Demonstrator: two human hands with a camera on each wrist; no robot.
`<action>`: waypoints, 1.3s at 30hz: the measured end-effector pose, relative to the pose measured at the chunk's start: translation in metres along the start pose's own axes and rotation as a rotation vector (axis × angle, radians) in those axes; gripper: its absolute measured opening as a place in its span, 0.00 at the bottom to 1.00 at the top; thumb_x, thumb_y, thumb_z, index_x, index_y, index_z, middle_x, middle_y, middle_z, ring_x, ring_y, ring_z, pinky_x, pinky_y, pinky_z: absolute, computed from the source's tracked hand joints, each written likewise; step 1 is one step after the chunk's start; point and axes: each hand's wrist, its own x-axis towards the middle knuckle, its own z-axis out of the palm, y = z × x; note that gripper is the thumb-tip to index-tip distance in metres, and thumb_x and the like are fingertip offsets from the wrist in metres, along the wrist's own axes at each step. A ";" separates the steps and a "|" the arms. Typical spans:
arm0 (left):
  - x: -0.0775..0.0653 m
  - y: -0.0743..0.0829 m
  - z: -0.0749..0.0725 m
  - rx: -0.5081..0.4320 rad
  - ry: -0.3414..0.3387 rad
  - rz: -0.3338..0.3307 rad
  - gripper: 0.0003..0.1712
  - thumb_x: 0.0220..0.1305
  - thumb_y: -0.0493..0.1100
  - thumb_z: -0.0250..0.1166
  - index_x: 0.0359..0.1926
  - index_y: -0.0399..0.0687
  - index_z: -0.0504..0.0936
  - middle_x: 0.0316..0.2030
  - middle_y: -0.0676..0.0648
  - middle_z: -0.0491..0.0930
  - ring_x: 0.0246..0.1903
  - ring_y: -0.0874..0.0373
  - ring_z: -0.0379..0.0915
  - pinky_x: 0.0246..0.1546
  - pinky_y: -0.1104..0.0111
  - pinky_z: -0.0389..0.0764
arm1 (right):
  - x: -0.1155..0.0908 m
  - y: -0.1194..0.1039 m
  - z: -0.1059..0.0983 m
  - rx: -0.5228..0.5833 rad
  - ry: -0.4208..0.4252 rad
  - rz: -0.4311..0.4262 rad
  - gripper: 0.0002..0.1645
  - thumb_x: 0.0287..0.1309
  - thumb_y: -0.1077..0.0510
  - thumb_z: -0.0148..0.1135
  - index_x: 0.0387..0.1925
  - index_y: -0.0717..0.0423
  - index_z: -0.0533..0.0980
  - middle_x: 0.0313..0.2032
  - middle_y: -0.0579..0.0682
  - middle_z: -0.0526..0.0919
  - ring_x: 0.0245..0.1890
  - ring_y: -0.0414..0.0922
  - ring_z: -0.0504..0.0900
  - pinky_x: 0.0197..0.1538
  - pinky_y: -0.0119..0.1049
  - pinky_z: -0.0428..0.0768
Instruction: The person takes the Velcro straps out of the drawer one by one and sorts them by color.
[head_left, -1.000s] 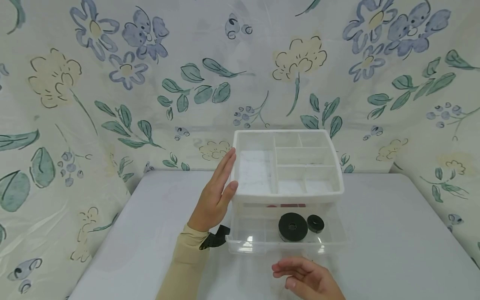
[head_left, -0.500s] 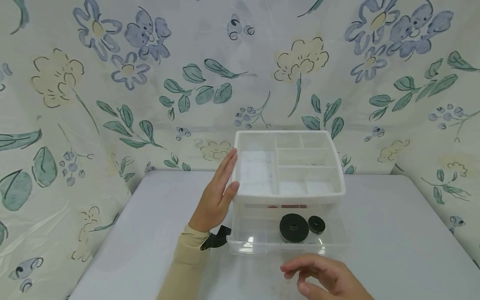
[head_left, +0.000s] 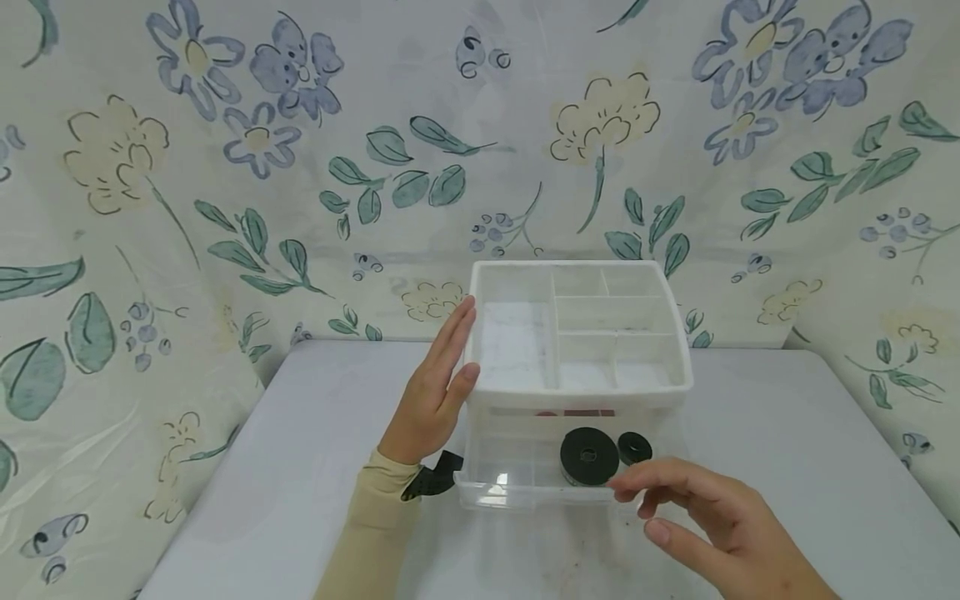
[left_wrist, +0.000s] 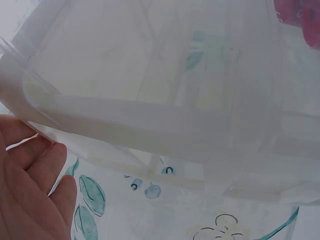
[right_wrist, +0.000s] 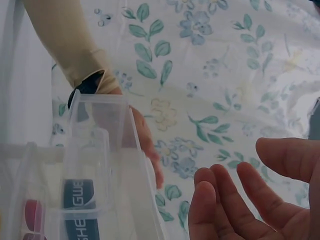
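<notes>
A white plastic storage box with a divided top tray stands on the table. Its clear drawer is pulled out at the front. In the drawer lie a large flat black roll and a smaller black roll. My left hand rests with straight fingers against the box's left side; in the left wrist view its fingers are by the box edge. My right hand is in front of the drawer, fingers loosely bent with nothing between them, fingertips overlapping the drawer's front right rim.
The white table spreads out on both sides of the box. A flower-printed cloth hangs close behind it and at both sides. A dark blue lettered item and a red item show through clear plastic in the right wrist view.
My right hand has moved right and up, from in front of the drawer to its front right rim, with its fingers spreading a little. The left hand has stayed against the box.
</notes>
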 end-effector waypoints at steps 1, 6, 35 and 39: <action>0.000 0.000 0.000 0.000 0.000 0.001 0.39 0.80 0.61 0.38 0.80 0.43 0.50 0.79 0.48 0.47 0.77 0.52 0.45 0.75 0.61 0.52 | 0.001 0.000 -0.002 0.003 0.006 -0.009 0.26 0.64 0.78 0.55 0.60 0.58 0.76 0.52 0.54 0.83 0.49 0.44 0.80 0.48 0.31 0.82; 0.000 0.000 0.000 0.003 -0.001 -0.003 0.39 0.80 0.61 0.38 0.80 0.44 0.49 0.79 0.48 0.47 0.77 0.52 0.45 0.75 0.61 0.52 | 0.007 -0.001 -0.011 -0.032 0.052 -0.055 0.26 0.62 0.80 0.55 0.59 0.61 0.76 0.52 0.55 0.83 0.49 0.43 0.81 0.48 0.28 0.81; 0.000 0.002 0.002 0.001 0.007 -0.009 0.37 0.81 0.59 0.41 0.79 0.43 0.50 0.79 0.47 0.47 0.77 0.51 0.44 0.75 0.62 0.50 | 0.048 0.007 -0.036 -0.619 0.029 0.016 0.23 0.58 0.60 0.73 0.55 0.48 0.79 0.47 0.39 0.84 0.40 0.38 0.79 0.35 0.31 0.82; 0.000 0.002 0.001 0.000 0.006 -0.016 0.38 0.81 0.59 0.41 0.79 0.42 0.50 0.79 0.47 0.47 0.77 0.51 0.44 0.75 0.60 0.50 | 0.053 0.006 -0.037 -0.673 -0.066 0.033 0.24 0.57 0.59 0.74 0.55 0.50 0.79 0.46 0.36 0.83 0.40 0.35 0.78 0.39 0.31 0.82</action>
